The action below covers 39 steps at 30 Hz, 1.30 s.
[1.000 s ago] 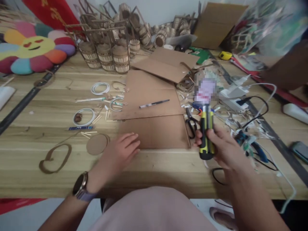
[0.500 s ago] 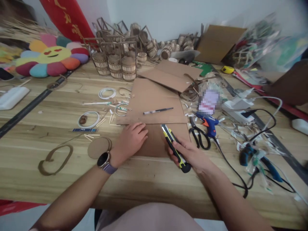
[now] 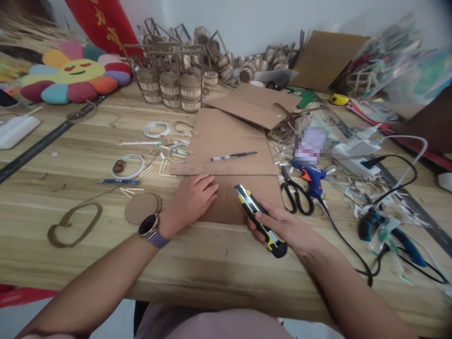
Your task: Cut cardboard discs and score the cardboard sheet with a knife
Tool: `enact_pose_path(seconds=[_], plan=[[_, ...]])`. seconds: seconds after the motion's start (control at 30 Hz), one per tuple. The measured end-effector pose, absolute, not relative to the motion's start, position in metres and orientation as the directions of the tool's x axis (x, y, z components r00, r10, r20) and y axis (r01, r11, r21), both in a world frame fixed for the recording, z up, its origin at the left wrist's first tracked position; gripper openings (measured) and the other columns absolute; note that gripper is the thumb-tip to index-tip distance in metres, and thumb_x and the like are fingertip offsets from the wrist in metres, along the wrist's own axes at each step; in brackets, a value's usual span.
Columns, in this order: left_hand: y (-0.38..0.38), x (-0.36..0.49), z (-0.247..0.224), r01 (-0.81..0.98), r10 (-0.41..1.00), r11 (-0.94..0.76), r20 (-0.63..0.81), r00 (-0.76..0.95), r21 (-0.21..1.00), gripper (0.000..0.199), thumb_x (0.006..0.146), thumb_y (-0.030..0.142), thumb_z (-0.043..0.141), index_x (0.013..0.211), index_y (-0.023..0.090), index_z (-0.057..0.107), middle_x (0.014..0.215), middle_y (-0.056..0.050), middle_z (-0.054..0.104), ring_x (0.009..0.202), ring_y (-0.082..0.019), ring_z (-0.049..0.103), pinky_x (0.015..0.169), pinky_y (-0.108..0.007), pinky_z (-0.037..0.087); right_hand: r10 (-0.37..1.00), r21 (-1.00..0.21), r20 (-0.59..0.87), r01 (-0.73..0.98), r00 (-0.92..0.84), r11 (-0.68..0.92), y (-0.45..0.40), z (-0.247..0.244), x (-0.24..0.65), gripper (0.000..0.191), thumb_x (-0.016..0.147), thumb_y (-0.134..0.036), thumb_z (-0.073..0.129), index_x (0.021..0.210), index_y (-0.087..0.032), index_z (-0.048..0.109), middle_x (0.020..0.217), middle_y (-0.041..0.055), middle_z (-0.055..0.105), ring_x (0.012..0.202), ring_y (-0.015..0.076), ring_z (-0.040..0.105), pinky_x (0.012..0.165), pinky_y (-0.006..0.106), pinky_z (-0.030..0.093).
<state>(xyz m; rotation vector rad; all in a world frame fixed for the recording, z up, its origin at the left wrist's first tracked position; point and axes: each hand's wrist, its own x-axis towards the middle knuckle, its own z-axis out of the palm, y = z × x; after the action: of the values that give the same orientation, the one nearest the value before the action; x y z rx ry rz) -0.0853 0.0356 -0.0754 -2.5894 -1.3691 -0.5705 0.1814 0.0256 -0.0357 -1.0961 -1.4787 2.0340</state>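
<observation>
My right hand [image 3: 278, 226] is closed round a yellow and black utility knife [image 3: 259, 219], its front end tilted up to the left above the cardboard. My left hand [image 3: 194, 200], with a watch on the wrist, lies flat with its fingers out on the near brown cardboard piece [image 3: 229, 205]. Behind that piece lies a larger cardboard sheet [image 3: 233, 132], with a pen [image 3: 234, 156] across it. Two round cardboard discs [image 3: 141, 208] sit left of my left hand, partly overlapping.
Black-handled scissors [image 3: 297, 195], a blue glue gun [image 3: 312, 176] and blue-handled pliers [image 3: 370, 226] lie to the right, with a power strip [image 3: 356, 157] behind. Rolls of white tape [image 3: 127, 167] and small sticks are at left. Small bamboo baskets [image 3: 169, 87] stand at the back.
The knife's front end has shifted slightly left relative to the cardboard, and the knife shows tilted a little flatter. My left hand stays on the cardboard. The whole view has shifted slightly.
</observation>
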Motion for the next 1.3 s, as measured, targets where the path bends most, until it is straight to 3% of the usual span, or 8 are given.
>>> enact_pose_path(seconds=[0.17, 0.27, 0.37, 0.47, 0.6, 0.7, 0.9, 1.3], plan=[[0.035, -0.082, -0.071, 0.828, 0.780, -0.559, 0.364, 0.510, 0.037, 0.021, 0.099, 0.020, 0.056, 0.111, 0.011, 0.071, 0.123, -0.016, 0.070, 0.115, -0.030, 0.064, 0.096, -0.046, 0.056, 0.708, -0.953, -0.296, 0.243, -0.641, -0.178, 0.031, -0.020, 0.186, 0.030, 0.090, -0.044, 0.066, 0.107, -0.022, 0.055, 0.097, 0.0037, 0.068, 0.074, 0.0142, 0.066, 0.066, 0.028, 0.053], [0.035, -0.078, -0.062, 0.836, 0.793, -0.549, 0.316, 0.521, -0.001, 0.020, 0.099, 0.020, 0.054, 0.104, 0.011, 0.070, 0.118, -0.017, 0.069, 0.107, -0.029, 0.064, 0.091, -0.044, 0.055, 0.719, -0.877, -0.281, 0.475, -0.636, 0.076, 0.034, -0.009, 0.183, 0.020, 0.096, -0.043, 0.053, 0.098, -0.022, 0.054, 0.084, 0.0022, 0.067, 0.067, 0.0151, 0.064, 0.063, 0.028, 0.050], [0.042, -0.073, -0.055, 0.836, 0.792, -0.548, 0.306, 0.529, -0.028, 0.023, 0.101, 0.021, 0.049, 0.101, 0.011, 0.070, 0.117, -0.017, 0.068, 0.108, -0.030, 0.064, 0.092, -0.045, 0.054, 0.754, -0.534, -0.260, 0.740, -0.603, 0.408, 0.035, -0.001, 0.170, 0.022, 0.101, -0.039, 0.044, 0.098, -0.022, 0.057, 0.077, 0.0034, 0.069, 0.066, 0.0183, 0.064, 0.060, 0.028, 0.043], [0.056, -0.068, -0.058, 0.815, 0.772, -0.579, 0.324, 0.548, 0.000, 0.031, 0.103, 0.027, 0.048, 0.121, 0.009, 0.067, 0.137, -0.021, 0.061, 0.131, -0.034, 0.054, 0.108, -0.049, 0.047, 0.713, -0.136, -0.329, 0.779, -0.619, 0.612, 0.035, 0.002, 0.153, 0.022, 0.103, -0.033, 0.046, 0.112, -0.019, 0.061, 0.092, 0.0096, 0.077, 0.082, 0.0241, 0.072, 0.061, 0.028, 0.038], [0.071, -0.064, -0.073, 0.782, 0.773, -0.619, 0.229, 0.592, 0.069, 0.059, 0.105, 0.048, 0.044, 0.147, 0.008, 0.050, 0.162, -0.023, 0.040, 0.152, -0.038, 0.033, 0.123, -0.058, 0.028, 0.652, 0.064, -0.434, 0.701, -0.622, 0.711, 0.037, -0.001, 0.140, 0.027, 0.106, -0.035, 0.045, 0.119, -0.018, 0.062, 0.097, 0.0112, 0.079, 0.090, 0.0265, 0.074, 0.060, 0.028, 0.036], [0.074, -0.063, -0.081, 0.780, 0.780, -0.619, 0.187, 0.597, 0.092, 0.065, 0.105, 0.054, 0.037, 0.154, 0.011, 0.043, 0.165, -0.021, 0.036, 0.154, -0.036, 0.030, 0.124, -0.059, 0.023, 0.628, 0.072, -0.430, 0.669, -0.649, 0.740, 0.040, -0.003, 0.138, 0.027, 0.106, -0.035, 0.046, 0.120, -0.018, 0.062, 0.100, 0.0103, 0.080, 0.088, 0.0258, 0.075, 0.059, 0.028, 0.034], [0.071, -0.061, -0.079, 0.785, 0.789, -0.609, 0.191, 0.584, 0.116, 0.058, 0.107, 0.047, 0.036, 0.153, 0.012, 0.046, 0.165, -0.019, 0.038, 0.154, -0.034, 0.031, 0.125, -0.057, 0.023, 0.590, 0.080, -0.465, 0.633, -0.659, 0.770, 0.044, -0.004, 0.136, 0.022, 0.106, -0.033, 0.047, 0.113, -0.018, 0.062, 0.095, 0.0090, 0.079, 0.083, 0.0250, 0.074, 0.055, 0.029, 0.026], [0.071, -0.060, -0.073, 0.783, 0.795, -0.605, 0.175, 0.581, 0.148, 0.052, 0.109, 0.040, 0.030, 0.149, 0.014, 0.052, 0.163, -0.016, 0.041, 0.153, -0.031, 0.033, 0.125, -0.055, 0.025, 0.561, -0.193, -0.462, 0.696, -0.687, 0.692, 0.062, -0.008, 0.147, 0.025, 0.104, -0.033, 0.045, 0.107, -0.017, 0.063, 0.087, 0.0097, 0.076, 0.081, 0.0242, 0.072, 0.064, 0.028, 0.042]])
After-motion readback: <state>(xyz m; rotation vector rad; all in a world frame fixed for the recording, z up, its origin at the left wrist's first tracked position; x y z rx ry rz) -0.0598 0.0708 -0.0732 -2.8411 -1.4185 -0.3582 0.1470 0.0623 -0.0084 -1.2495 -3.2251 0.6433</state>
